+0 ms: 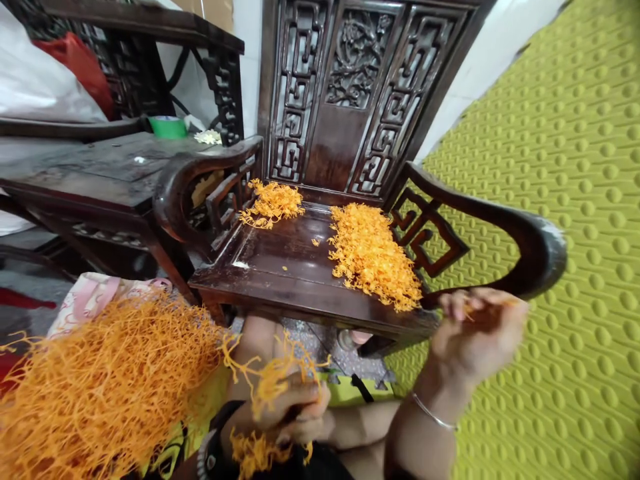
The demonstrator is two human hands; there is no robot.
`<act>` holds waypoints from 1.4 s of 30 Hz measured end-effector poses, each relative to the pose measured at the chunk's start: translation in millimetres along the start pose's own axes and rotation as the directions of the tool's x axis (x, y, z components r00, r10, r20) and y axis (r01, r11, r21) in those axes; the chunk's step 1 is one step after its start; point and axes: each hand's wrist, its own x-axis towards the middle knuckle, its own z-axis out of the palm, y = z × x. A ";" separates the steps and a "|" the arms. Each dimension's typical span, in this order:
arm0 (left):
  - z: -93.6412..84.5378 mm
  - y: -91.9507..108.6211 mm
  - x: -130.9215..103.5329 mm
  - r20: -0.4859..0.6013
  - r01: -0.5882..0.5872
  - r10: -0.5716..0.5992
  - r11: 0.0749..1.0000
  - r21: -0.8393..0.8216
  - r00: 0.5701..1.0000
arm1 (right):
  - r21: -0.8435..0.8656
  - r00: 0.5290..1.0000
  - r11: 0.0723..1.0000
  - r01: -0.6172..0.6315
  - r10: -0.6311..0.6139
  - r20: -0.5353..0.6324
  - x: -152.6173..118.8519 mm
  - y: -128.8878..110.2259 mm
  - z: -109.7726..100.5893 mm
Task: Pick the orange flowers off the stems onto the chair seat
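Observation:
My left hand (295,407), at the bottom centre, is closed round a clump of orange branching strands (273,380) that stick out above and below the fingers. To the right, near the chair's front right corner, my right hand (480,327) is raised with its fingers curled; a bit of orange shows at the fingers. On the dark wooden chair seat (285,260) lie a larger pile of short orange pieces (373,253) at the right and a smaller pile (275,201) at the back left. A big heap of orange strands (115,380) fills the lower left.
A carved chair back (337,147) and curved armrests (530,247) frame the seat. On the left, a dark side table (115,167) bears a green roll of tape (168,127). A yellow-green textured mat (565,153) covers the right side. A pink and white bag (95,293) sits beside the heap.

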 end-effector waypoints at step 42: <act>-2.0 16.2 17.4 0.005 0.089 -0.089 0.993 -0.081 0.996 | 0.118 0.995 0.988 0.095 -0.096 0.003 11.6 -10.0 41.3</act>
